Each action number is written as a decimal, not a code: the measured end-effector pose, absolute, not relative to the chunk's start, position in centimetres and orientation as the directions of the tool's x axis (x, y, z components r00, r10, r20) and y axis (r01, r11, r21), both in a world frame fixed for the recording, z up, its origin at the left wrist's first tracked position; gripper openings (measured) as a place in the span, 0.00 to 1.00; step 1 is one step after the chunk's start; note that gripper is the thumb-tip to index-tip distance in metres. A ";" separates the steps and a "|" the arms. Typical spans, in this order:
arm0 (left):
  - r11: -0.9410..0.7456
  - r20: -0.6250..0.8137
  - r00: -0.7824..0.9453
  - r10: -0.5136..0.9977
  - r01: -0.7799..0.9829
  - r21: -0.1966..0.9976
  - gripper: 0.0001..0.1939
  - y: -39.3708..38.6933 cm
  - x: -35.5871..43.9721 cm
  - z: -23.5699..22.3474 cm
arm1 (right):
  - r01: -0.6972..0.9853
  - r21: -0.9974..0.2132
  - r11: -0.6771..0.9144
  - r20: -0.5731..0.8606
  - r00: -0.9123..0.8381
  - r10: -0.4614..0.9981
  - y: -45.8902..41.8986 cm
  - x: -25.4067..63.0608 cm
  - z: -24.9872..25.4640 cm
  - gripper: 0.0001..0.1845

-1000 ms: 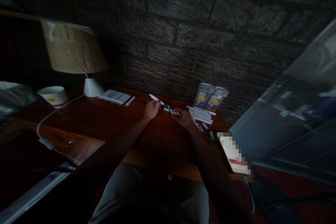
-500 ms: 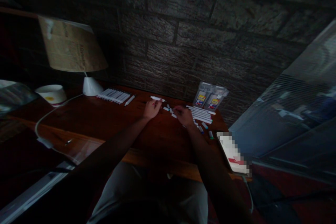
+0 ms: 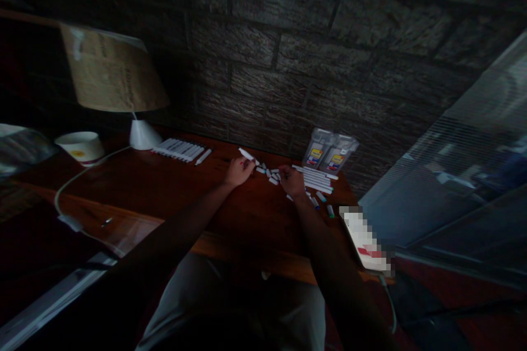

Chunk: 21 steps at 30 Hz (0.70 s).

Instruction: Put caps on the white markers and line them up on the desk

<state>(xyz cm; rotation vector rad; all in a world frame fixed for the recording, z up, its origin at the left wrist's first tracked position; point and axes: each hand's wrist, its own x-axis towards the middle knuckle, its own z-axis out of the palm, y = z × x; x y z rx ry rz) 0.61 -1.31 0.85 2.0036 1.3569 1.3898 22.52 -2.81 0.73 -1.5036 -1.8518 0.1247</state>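
My left hand (image 3: 240, 170) is closed on a white marker (image 3: 247, 154), whose far end points up and to the left. Just right of it lie several loose marker caps (image 3: 273, 180), white with coloured ends. Over the right side of these caps is my right hand (image 3: 291, 180), fingers bent; whether it grips anything is too dark to make out. Beyond that hand is a row of white uncapped-looking markers (image 3: 317, 180). More caps (image 3: 320, 197) are scattered nearer to me. On the left, several white markers (image 3: 179, 151) lie side by side, with a single marker (image 3: 203, 157) beside them.
Two clear plastic cases (image 3: 329, 151) stand against the stone wall. A lamp (image 3: 144, 136) and a paper cup (image 3: 82, 148) are on the left, with a white cord running over the desk (image 3: 173, 192). A pixelated white box (image 3: 362, 238) lies at the right edge.
The marker in my left hand has tilted, its far end rising. My right hand has shifted slightly right, uncovering more caps between the hands.
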 end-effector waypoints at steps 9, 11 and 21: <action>-0.491 0.527 0.084 0.846 0.507 0.708 0.18 -1.4 0.8 0.8 | 0.751 -0.565 0.341 0.408 -0.104 0.907 -2.8 22.4 0.6 0.08; -0.496 0.531 0.090 0.843 0.513 0.701 0.18 -1.5 0.8 0.9 | 0.741 -0.580 0.338 0.390 -0.112 0.914 -2.7 22.5 0.4 0.07; -0.510 0.547 0.090 0.832 0.512 0.691 0.22 -1.4 0.7 0.7 | 0.768 -0.562 0.306 0.383 -0.086 0.920 -2.8 22.4 0.6 0.09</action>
